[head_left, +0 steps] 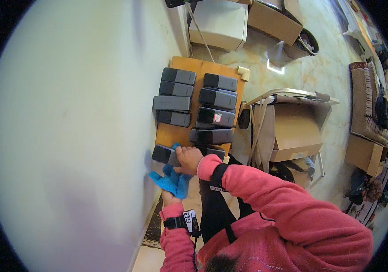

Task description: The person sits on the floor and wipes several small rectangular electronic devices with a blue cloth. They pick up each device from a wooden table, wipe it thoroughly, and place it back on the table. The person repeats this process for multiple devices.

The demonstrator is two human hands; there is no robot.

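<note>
My left hand (171,198) comes up beneath a bright blue cloth (172,181), its fingers mostly hidden by the bunched fabric. Just above it, my right hand (188,159) is closed on the right end of a slim, rounded grey-and-black device (163,154) at the near left of the wooden table. A small bit of blue also shows by the right fingertips. Another such device (212,153) lies partly hidden behind my right wrist.
Several similar devices lie in two columns, one left (175,89) and one right (217,99), some overlapping, on the wooden table (169,136). A white wall (89,113) borders the left. To the right stands a folding chair (259,127) bearing a cardboard box (296,131).
</note>
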